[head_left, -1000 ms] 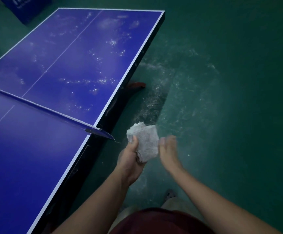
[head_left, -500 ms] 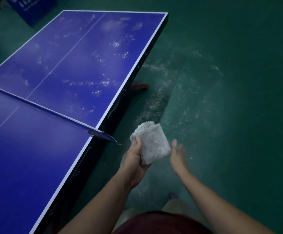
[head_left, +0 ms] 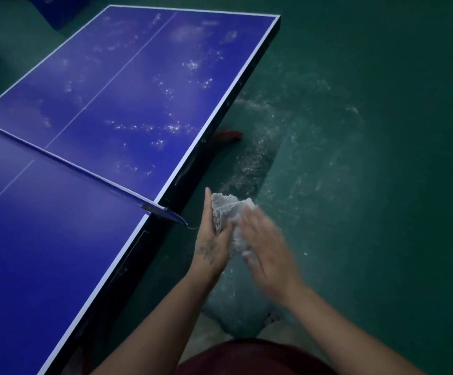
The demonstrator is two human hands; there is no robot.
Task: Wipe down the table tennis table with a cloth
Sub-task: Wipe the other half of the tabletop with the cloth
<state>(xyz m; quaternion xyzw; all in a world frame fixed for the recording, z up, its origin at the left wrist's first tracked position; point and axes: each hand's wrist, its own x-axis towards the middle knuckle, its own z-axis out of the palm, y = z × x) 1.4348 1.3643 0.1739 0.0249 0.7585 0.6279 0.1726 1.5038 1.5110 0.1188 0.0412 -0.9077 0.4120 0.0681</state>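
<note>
A blue table tennis table point(head_left: 57, 239) fills the left of the view, its far half speckled with white powder point(head_left: 165, 128). Off its right edge, above the green floor, my left hand point(head_left: 214, 239) holds a crumpled white cloth point(head_left: 225, 209), thumb up along the cloth's left side. My right hand point(head_left: 266, 247), blurred by motion, lies flat against the cloth's right side with its fingers straight. The cloth is partly hidden between both hands.
The net point(head_left: 84, 171) crosses the table and its blue end bracket point(head_left: 171, 215) sticks out just left of my hands. White dust is scattered on the green floor point(head_left: 301, 136). A red table foot point(head_left: 228, 135) shows under the far half.
My right hand, which was apart from the cloth half a second ago, has come back against it. The view has shifted slightly; the left hand keeps holding the cloth.
</note>
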